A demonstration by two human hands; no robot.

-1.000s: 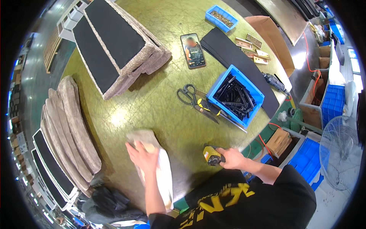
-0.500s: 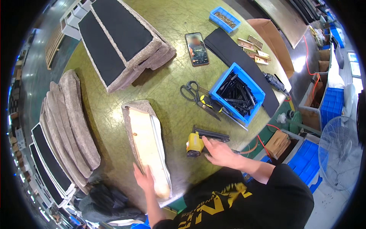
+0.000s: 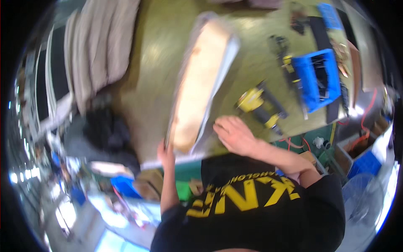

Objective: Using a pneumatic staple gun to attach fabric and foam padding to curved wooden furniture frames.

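A long wooden panel [image 3: 199,80] lies bare side up on the table, with grey-brown fabric along its edges and a pale strip on its right side. At its near left corner, my left hand [image 3: 166,156] grips the edge between thumb and fingers. My right hand [image 3: 236,135] is just right of the panel's near end, fingers loosely bent and holding nothing I can see. Beyond that hand rests a yellow and black staple gun [image 3: 252,101], apart from it. The picture is smeared by motion, so fingertip detail is weak.
The green table [image 3: 155,54] carries a blue bin [image 3: 302,67] of black strips, with scissors [image 3: 287,61] beside it. Fabric-covered pieces [image 3: 98,42] are stacked at the left, near a dark cloth heap [image 3: 103,130]. A smaller blue tray [image 3: 329,16] sits far right.
The view has swung, shifting the table's things upward. My right hand has let go of the staple gun and moved left toward the panel. My left hand has closed on the panel's near corner.
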